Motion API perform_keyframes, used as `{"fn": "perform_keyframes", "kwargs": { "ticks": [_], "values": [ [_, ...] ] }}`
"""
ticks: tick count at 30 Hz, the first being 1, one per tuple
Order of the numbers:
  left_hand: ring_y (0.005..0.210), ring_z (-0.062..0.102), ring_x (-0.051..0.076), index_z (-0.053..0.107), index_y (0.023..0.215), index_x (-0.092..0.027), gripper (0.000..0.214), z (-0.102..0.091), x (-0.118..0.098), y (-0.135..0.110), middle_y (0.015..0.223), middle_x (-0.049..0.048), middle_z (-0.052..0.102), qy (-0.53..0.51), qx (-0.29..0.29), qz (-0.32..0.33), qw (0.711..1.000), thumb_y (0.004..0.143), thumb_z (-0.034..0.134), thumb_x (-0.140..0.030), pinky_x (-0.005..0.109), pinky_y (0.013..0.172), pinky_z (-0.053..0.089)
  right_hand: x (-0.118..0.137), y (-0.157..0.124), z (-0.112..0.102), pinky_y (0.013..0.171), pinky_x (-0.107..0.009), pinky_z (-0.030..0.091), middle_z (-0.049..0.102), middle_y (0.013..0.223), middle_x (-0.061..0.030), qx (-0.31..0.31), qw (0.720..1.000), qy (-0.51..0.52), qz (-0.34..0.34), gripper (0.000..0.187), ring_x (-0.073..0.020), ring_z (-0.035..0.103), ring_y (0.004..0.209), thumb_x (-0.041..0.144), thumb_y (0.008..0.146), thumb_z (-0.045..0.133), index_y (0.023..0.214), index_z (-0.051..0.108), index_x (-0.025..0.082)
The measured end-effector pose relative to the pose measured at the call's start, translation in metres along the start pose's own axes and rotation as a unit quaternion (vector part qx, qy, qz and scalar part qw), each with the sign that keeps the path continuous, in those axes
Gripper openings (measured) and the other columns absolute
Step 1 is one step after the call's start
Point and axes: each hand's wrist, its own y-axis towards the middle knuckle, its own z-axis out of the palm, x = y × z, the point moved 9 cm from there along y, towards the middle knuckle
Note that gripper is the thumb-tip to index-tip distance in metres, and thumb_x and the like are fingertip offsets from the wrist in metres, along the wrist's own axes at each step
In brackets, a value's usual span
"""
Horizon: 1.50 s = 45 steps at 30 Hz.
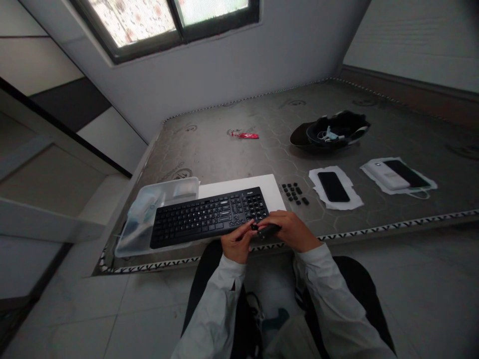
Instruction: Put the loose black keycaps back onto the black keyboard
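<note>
A black keyboard (209, 215) lies slantwise near the mattress edge, its number pad end close to my hands. Between the closed fingertips of my left hand (237, 243) is a small black keycap (255, 227). My right hand (294, 232) is wrapped round a short black tool (268, 231), whose exact kind I cannot make out; its tip points at the keycap. Both hands meet just in front of the keyboard's right corner. Several loose black keycaps (295, 193) lie in a group to the right of the keyboard.
Under the keyboard are a white board (275, 192) and a clear plastic tray (125, 244). A phone (333, 186) on white paper, a white device (391, 177) and a black cap (305, 137) stand to the right. A red packet (247, 135) lies farther back.
</note>
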Motion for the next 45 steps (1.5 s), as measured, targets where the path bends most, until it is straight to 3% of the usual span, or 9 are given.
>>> {"fn": "perform_keyframes", "kwargs": {
  "ticks": [19,26,33,45],
  "values": [
    [0.033,0.039,0.004,0.073,0.096,-0.019,0.036,-0.004,0.0,0.002,0.059,-0.0004,0.066,0.006,-0.011,0.019,1.0,0.067,0.072,-0.039,0.016,0.032,0.032,0.006,-0.002,0.001,0.065,-0.029,0.044,0.068,0.077,-0.0043,-0.034,0.999,-0.028,-0.022,0.017,-0.0168,0.06,0.071,0.025,0.084,0.062,0.1,0.07,0.025],
    [0.037,0.047,0.007,0.074,0.093,-0.023,0.026,-0.006,-0.008,0.001,0.069,0.0026,0.072,0.05,-0.013,0.071,0.996,0.071,0.068,-0.036,0.019,0.036,0.038,0.012,-0.001,-0.009,0.066,-0.029,0.044,0.068,0.078,-0.0036,-0.085,0.996,0.008,-0.021,0.017,-0.0157,0.06,0.069,0.027,0.084,0.063,0.1,0.07,0.026],
    [0.037,0.049,0.009,0.072,0.099,-0.026,0.023,-0.002,-0.017,-0.002,0.06,0.0003,0.069,0.122,0.02,0.139,0.983,0.078,0.063,-0.031,0.021,0.04,0.042,0.014,-0.002,-0.002,0.062,-0.029,0.043,0.066,0.074,-0.0039,-0.063,0.997,-0.031,-0.04,0.018,-0.0159,0.059,0.068,0.029,0.086,0.06,0.099,0.07,0.023],
    [0.043,0.058,0.009,0.07,0.103,-0.024,0.024,-0.001,-0.02,-0.004,0.085,0.0024,0.074,0.167,0.037,0.177,0.969,0.082,0.061,-0.029,0.021,0.046,0.052,0.021,-0.002,-0.004,0.064,-0.027,0.042,0.067,0.075,-0.0031,-0.072,0.993,-0.07,-0.058,0.014,-0.0134,0.059,0.067,0.025,0.086,0.061,0.096,0.07,0.021]
  ]
}}
